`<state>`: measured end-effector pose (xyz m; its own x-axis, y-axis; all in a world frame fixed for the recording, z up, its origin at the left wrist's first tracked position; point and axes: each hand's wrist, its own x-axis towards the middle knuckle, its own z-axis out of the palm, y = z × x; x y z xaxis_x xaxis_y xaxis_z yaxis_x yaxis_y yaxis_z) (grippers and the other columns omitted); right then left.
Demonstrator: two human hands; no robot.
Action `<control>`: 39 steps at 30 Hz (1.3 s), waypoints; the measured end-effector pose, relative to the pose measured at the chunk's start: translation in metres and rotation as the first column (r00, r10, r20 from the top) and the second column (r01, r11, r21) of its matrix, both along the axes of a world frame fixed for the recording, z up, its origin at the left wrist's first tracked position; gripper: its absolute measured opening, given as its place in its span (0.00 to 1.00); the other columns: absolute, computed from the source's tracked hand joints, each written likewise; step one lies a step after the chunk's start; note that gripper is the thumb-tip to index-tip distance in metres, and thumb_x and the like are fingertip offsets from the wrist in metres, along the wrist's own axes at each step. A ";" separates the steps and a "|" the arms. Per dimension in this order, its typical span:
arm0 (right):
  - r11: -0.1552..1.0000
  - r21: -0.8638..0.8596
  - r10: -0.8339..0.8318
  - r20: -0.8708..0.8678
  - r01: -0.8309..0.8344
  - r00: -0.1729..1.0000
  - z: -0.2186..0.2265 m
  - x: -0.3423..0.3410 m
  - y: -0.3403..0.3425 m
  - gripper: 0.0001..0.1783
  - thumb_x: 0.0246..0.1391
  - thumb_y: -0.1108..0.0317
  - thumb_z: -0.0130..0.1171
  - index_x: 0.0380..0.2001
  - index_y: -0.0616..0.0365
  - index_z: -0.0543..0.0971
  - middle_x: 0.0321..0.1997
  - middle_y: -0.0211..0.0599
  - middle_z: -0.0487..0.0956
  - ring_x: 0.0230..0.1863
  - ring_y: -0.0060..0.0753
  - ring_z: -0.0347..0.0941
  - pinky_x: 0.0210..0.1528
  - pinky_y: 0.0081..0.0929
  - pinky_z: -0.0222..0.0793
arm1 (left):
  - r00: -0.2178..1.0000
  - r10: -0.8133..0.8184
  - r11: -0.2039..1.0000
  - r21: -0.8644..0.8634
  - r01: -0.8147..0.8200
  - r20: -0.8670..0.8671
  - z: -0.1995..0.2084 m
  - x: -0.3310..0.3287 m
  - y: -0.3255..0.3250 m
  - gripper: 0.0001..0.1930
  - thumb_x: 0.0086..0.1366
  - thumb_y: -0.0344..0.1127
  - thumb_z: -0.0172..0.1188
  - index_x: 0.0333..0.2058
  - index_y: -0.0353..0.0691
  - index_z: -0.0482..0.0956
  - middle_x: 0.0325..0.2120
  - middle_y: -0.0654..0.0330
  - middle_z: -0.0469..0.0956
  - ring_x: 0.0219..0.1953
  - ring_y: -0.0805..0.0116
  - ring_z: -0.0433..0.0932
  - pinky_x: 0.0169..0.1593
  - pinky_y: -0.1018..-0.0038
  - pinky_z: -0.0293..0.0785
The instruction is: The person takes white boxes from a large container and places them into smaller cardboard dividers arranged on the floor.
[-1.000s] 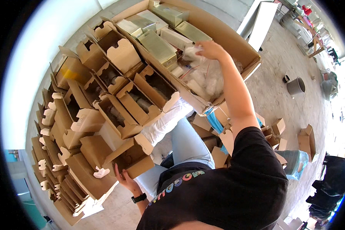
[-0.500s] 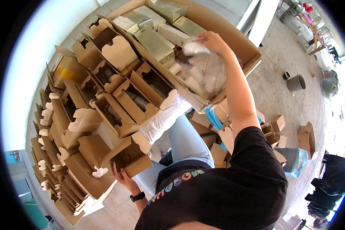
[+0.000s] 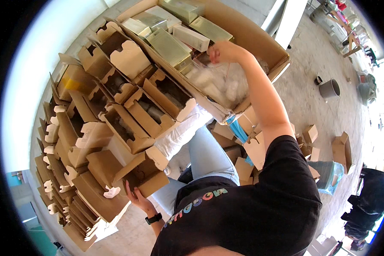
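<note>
My left hand holds a small open cardboard box at its near end, fingers stretched along its side. The box tilts beside other brown boxes, and its inside is in shadow. My right hand is inside a large cardboard carton, over a heap of clear plastic bags. Its fingers look curled but are smeared by motion, so whether they hold anything is unclear. Close to its fingertips lies a slim white box. Gold-coloured boxes lie further left in the carton.
Several open brown boxes stand in rows at left, some with wrapped contents. Folded cardboard is stacked nearer me. Loose boxes lie on the floor below the carton. A grey bucket stands at right.
My right hand has moved left and slightly down within the carton; the clear plastic-wrapped bundle it held no longer shows clearly in it. My left hand and its box have hardly moved.
</note>
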<state>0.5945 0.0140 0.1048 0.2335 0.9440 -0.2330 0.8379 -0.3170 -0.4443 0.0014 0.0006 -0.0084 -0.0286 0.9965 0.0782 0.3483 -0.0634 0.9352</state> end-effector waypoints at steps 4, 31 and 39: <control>0.959 -0.247 0.142 -0.005 -0.139 0.990 0.013 -0.038 -0.014 0.09 0.37 0.69 0.69 0.27 0.55 0.85 0.28 0.37 0.83 0.33 0.36 0.80 0.36 0.35 0.73 | 1.000 0.004 1.000 0.002 -0.004 0.005 -0.002 -0.004 0.000 0.21 0.65 0.27 0.48 0.56 0.34 0.71 0.58 0.52 0.67 0.59 0.59 0.65 0.63 0.66 0.58; 0.937 -0.243 0.238 -0.081 -0.251 0.968 -0.037 -0.059 -0.036 0.29 0.50 0.73 0.59 0.58 0.49 0.70 0.51 0.43 0.77 0.46 0.40 0.76 0.48 0.36 0.71 | 0.998 0.010 1.000 -0.006 -0.010 0.066 -0.007 -0.004 0.001 0.21 0.64 0.25 0.49 0.56 0.33 0.71 0.58 0.53 0.68 0.59 0.61 0.65 0.64 0.67 0.57; 0.899 -0.314 0.344 0.073 -0.306 0.936 -0.038 -0.070 -0.030 0.31 0.37 0.65 0.72 0.50 0.46 0.74 0.42 0.42 0.75 0.52 0.47 0.69 0.49 0.40 0.67 | 1.000 0.020 1.000 -0.008 -0.020 0.017 0.000 -0.003 -0.001 0.21 0.64 0.26 0.49 0.56 0.33 0.71 0.58 0.53 0.69 0.58 0.60 0.66 0.63 0.67 0.59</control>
<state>0.5243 -0.0162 0.0672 -0.0295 0.8657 -0.4997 0.9584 -0.1175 -0.2601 -0.0015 0.0001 -0.0084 -0.0502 0.9963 0.0700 0.3338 -0.0493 0.9414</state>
